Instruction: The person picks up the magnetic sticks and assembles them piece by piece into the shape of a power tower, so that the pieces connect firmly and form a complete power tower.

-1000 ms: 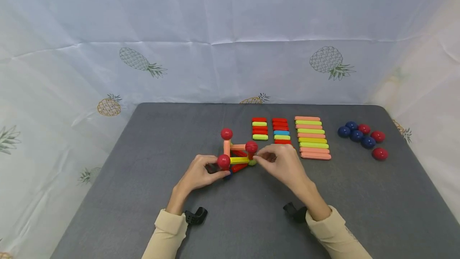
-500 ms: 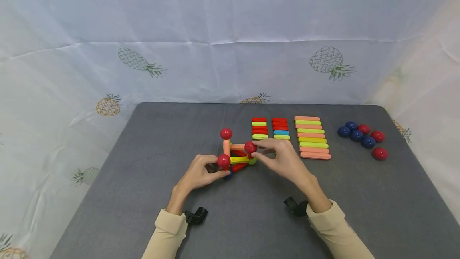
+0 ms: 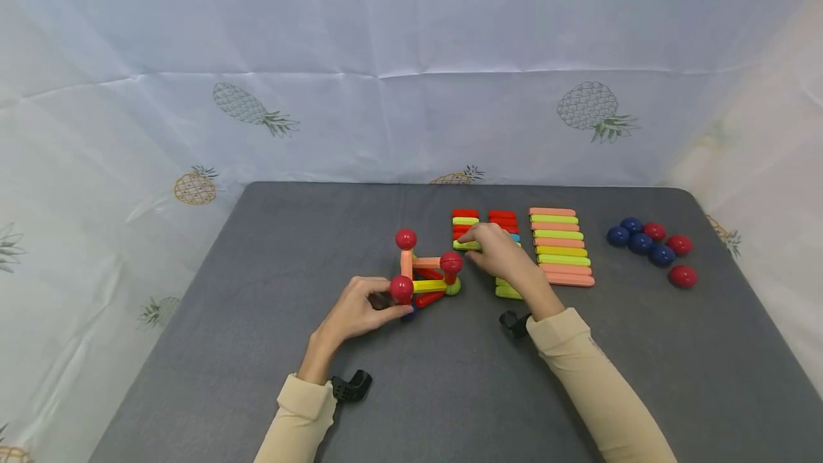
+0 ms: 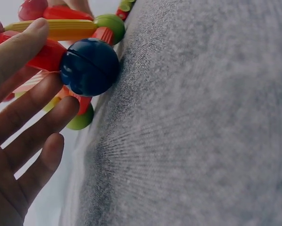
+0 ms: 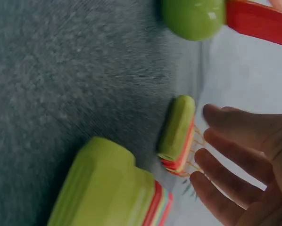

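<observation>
A ball-and-stick frame (image 3: 429,286) of red, yellow and orange sticks joined by balls stands on the grey table. My left hand (image 3: 356,309) grips its near left corner, thumb and fingers round a red upright stick (image 4: 47,55) just above a blue ball (image 4: 90,67). Red balls top three corners, one of them a red ball (image 3: 451,261) at the right. My right hand (image 3: 498,252) reaches over the short sticks with loosely spread fingers and nothing between them. In the right wrist view its fingertips are close to a yellow-green stick (image 5: 178,127) at the near end of a row.
A second row of short sticks (image 3: 503,215) lies partly under the right hand. Right of it is a row of longer orange and yellow-green sticks (image 3: 561,251). Loose blue balls (image 3: 641,243) and red balls (image 3: 683,276) lie farther right. A pineapple-print cloth (image 3: 411,127) hangs behind the table.
My right hand has left the red ball at the frame's right corner and moved away and up to the short sticks. The left hand keeps its grip in the same place.
</observation>
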